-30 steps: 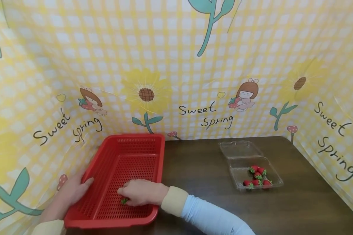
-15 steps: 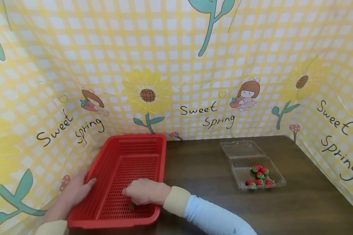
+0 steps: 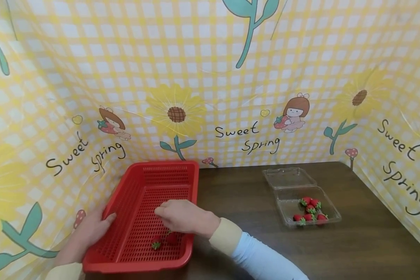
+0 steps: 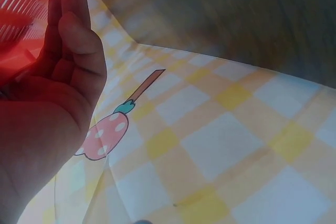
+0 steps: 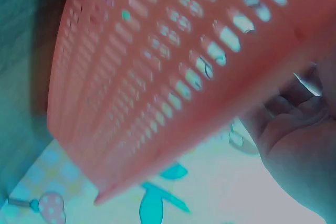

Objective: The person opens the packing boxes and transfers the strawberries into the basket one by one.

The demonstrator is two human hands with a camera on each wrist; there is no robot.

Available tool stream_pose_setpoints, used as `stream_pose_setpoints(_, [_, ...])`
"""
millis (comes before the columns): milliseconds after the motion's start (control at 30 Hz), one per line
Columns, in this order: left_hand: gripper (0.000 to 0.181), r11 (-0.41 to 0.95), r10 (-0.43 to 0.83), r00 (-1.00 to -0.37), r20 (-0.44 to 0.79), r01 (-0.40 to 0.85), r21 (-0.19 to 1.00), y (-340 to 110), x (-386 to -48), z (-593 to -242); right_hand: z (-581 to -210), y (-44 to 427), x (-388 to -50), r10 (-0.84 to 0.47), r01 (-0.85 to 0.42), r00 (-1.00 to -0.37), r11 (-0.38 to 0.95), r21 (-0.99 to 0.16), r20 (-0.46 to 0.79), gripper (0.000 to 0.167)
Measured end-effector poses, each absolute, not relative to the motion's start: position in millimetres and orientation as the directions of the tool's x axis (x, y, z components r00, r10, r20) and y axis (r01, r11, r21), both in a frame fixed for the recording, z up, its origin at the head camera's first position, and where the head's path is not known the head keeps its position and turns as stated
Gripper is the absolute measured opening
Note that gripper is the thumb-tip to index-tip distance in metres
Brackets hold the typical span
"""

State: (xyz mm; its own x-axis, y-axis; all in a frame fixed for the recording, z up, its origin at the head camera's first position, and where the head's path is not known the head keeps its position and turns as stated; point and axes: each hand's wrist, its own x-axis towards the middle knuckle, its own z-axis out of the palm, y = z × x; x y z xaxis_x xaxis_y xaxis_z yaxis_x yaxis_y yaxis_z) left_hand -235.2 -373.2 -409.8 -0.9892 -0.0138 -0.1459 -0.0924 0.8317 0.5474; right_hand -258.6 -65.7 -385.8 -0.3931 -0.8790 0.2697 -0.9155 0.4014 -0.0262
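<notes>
A red slatted basket lies at the table's left side. My left hand holds its left rim, thumb over the inside. In the left wrist view the bent fingers of that hand lie against the basket's outside. Inside the basket, near its front right corner, sit one strawberry with green leaves and a second strawberry. My right hand hovers just above and behind them, fingers loosely bent, with no fruit seen in it. The right wrist view shows its palm above the rim; the fingertips are hidden.
At the right stands a clear plastic clamshell box, lid folded back, with several strawberries inside. Brown table lies between basket and box. A yellow checked cloth walls the back and sides.
My right hand has lifted up and to the right, away from the strawberry it was over. Two strawberries now show on the basket floor. My left hand keeps hold of the rim.
</notes>
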Motion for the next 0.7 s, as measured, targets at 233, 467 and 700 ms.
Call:
stream_pose_setpoints(233, [0.053,0.8,-0.022,-0.986,-0.167,-0.118,0.589,-374,-235,-412,-374,-35,-262,-0.826,-0.894,-0.426,0.446,-0.033,0.369,0.012])
stream_pose_setpoints(467, [0.054,0.813,-0.011,-0.988,-0.153,-0.098,0.574,-375,-236,-412,-365,-4,-264,-0.77,-0.873,-0.442,0.486,-0.025,0.461,0.013])
stream_pose_setpoints(700, [0.056,0.805,-0.022,-0.983,-0.181,-0.125,0.581,-373,-234,-412,-367,26,-269,-0.695,-0.831,-0.506,0.551,-0.073,0.511,0.006])
